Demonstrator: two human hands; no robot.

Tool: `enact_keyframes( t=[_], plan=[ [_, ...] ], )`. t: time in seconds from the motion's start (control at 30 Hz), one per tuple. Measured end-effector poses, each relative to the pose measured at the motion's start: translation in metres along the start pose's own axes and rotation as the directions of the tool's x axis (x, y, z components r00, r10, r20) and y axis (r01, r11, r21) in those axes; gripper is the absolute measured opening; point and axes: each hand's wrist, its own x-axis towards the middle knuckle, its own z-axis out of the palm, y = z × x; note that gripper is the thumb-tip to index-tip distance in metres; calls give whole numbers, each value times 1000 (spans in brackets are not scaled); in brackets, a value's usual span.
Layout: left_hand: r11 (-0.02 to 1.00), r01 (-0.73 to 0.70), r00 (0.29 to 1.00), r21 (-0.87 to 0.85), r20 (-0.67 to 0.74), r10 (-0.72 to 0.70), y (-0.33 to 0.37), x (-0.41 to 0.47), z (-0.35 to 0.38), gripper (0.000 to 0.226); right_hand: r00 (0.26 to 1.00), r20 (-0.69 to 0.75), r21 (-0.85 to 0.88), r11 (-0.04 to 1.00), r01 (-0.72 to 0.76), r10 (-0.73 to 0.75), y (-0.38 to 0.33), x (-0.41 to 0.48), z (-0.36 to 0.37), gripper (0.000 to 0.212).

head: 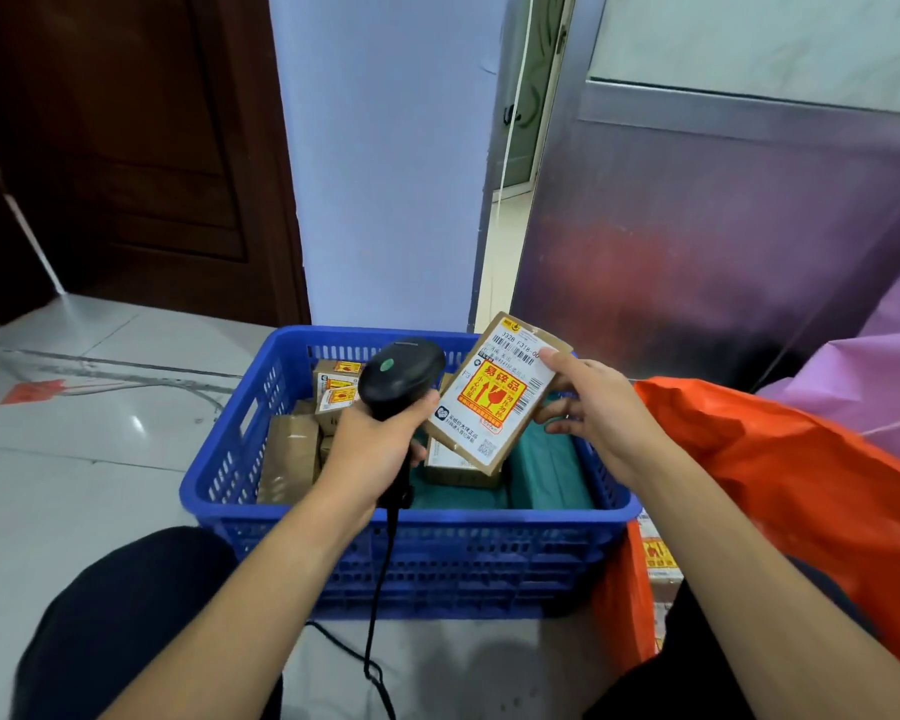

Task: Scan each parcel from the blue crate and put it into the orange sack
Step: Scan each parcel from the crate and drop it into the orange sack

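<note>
- The left hand (372, 444) grips the handle of the black scanner (401, 379).
- The right hand (593, 402) pinches a labelled brown parcel (492, 394), tilted above the blue crate (417, 553).
- More parcels lie inside the crate.
- The orange sack (780, 470) stands just right of it.

I've got pale glossy floor tiles (74, 485), with glare spots on them. The blue crate (463, 563) sits flat on the tiles, centre of my view. The orange sack (801, 485) is slumped on the floor at the crate's right, pressed against its front-right corner. A black cable (336, 641) loops over the tiles just in front of the crate. Far left: a red paper scrap (32, 392) lying flat, and a thin grey cable (198, 389) curving past it (ends hidden). A purple sack (879, 366) is behind the orange one, its base out of sight.
</note>
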Motion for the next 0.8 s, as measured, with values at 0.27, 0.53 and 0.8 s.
enact_keyframes(
  t=[0.27,0.53,0.8],
  plan=[
    [985,136,989,-105,63,-130,-21,-3,16,29,1000,22,21,1000,-12,11,4,-3,-14,44],
    [961,197,971,-195,176,-163,-22,-2,33,27,993,92,-95,994,-60,68,8,-2,-15,37],
    [968,176,978,-178,143,-151,-15,-1,31,23,993,115,-383,921,73,-30,15,-7,-4,39]
  ],
)
